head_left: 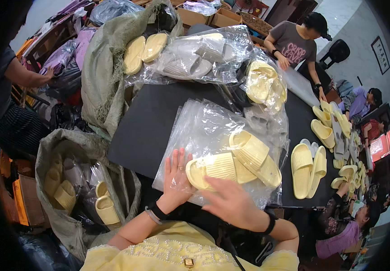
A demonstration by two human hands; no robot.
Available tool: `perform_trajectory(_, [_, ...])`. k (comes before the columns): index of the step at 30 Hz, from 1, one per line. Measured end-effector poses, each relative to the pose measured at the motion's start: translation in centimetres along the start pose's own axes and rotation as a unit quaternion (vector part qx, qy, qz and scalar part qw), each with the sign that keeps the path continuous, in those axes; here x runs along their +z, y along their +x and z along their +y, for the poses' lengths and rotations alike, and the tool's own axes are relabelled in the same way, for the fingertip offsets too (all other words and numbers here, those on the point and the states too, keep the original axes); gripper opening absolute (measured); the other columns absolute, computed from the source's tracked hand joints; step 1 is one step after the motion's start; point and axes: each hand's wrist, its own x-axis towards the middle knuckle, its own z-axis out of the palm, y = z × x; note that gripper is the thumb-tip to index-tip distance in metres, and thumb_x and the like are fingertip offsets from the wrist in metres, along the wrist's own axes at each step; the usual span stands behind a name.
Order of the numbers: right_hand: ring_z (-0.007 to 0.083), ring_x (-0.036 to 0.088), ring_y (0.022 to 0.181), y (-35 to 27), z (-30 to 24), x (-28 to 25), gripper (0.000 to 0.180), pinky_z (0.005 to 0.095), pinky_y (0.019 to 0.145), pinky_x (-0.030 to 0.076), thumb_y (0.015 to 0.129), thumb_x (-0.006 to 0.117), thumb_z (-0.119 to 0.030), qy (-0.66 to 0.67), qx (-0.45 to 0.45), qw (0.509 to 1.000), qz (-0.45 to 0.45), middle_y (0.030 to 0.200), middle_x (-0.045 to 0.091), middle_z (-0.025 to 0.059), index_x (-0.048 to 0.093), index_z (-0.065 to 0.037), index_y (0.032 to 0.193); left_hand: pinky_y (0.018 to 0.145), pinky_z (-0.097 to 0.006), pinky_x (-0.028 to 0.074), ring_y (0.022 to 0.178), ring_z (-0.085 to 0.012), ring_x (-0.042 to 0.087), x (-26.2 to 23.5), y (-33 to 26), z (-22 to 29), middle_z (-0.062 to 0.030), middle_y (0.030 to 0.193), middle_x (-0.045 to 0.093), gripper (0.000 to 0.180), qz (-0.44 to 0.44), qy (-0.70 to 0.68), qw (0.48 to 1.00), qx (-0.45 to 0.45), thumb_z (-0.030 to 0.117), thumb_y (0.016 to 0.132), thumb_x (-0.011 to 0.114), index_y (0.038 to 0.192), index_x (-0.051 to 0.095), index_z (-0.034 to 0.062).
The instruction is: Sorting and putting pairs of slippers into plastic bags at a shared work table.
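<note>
My left hand (177,175) lies with its fingers stretched flat at the left edge of a stack of clear plastic bags (199,119). Right beside it is a pale yellow ribbed slipper (220,167), on or inside the top bag; I cannot tell which. My right hand (233,203), a little blurred, hovers at the slipper's near side with fingers apart and nothing held. Another yellow slipper (251,147) overlaps the first on its right, with more yellow soles partly under it. Both hands are in front of the black table (136,122).
Bagged grey slippers (183,63) and bagged yellow slippers (265,81) lie along the table's far side. A loose yellow pair (301,169) is at the right. Sacks (86,140) stand at the left, one holding slippers. Co-workers (294,43) are around the table.
</note>
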Motion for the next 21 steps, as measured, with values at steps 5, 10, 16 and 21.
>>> perform_trajectory(5, [0.0293, 0.061, 0.083, -4.5, 3.7, -4.4, 0.009, 0.0370, 0.071, 0.049, 0.080, 0.057, -0.007, -0.090, 0.256, 0.952, 0.140, 0.090, 0.063, 0.0114, 0.063, -0.005, 0.087, 0.109, -0.053, 0.015, 0.136, -0.0415, 0.021, -0.4, -0.1, -1.2, -0.0231, 0.143, 0.030, 0.072, -0.006, -0.013, 0.999, 0.031, 0.038, 0.076, 0.062, 0.133, 0.041, -0.0002])
perform_trajectory(10, [0.0300, 0.060, 0.080, -14.9, 9.2, -5.8, 0.012, 0.0386, 0.068, 0.047, 0.080, 0.062, -0.012, -0.178, 0.504, 0.845, -0.019, 0.085, 0.061, 0.0122, 0.062, -0.003, 0.088, 0.109, -0.051, 0.017, 0.134, -0.0430, 0.022, -4.4, 0.3, -1.6, -0.0243, 0.141, 0.032, 0.083, -0.055, -0.216, 0.971, 0.083, 0.044, 0.072, 0.071, 0.133, 0.038, -0.0027])
perform_trajectory(16, [0.0317, 0.050, 0.112, -14.8, 13.2, -1.1, 0.072, 0.0392, 0.093, 0.040, 0.066, 0.075, -0.021, 0.031, 0.344, 0.933, 0.097, 0.119, 0.052, 0.0201, 0.045, -0.001, 0.128, 0.107, -0.037, 0.027, 0.129, -0.0355, 0.037, -5.1, 0.2, -1.0, -0.0294, 0.134, 0.041, 0.074, -0.087, -0.430, 0.888, -0.139, 0.033, 0.084, 0.064, 0.135, 0.032, -0.0093])
perform_trajectory(21, [0.0360, 0.037, 0.124, -13.3, 15.1, -0.4, 0.087, 0.0403, 0.103, 0.032, 0.059, 0.079, -0.021, 0.034, 0.373, 0.926, 0.042, 0.133, 0.038, 0.0218, 0.038, -0.001, 0.134, 0.091, -0.041, 0.042, 0.105, -0.0363, 0.055, -3.5, 0.3, -0.4, -0.0288, 0.114, 0.054, 0.065, -0.005, -0.329, 0.940, -0.093, 0.028, 0.086, 0.062, 0.131, 0.036, -0.0105])
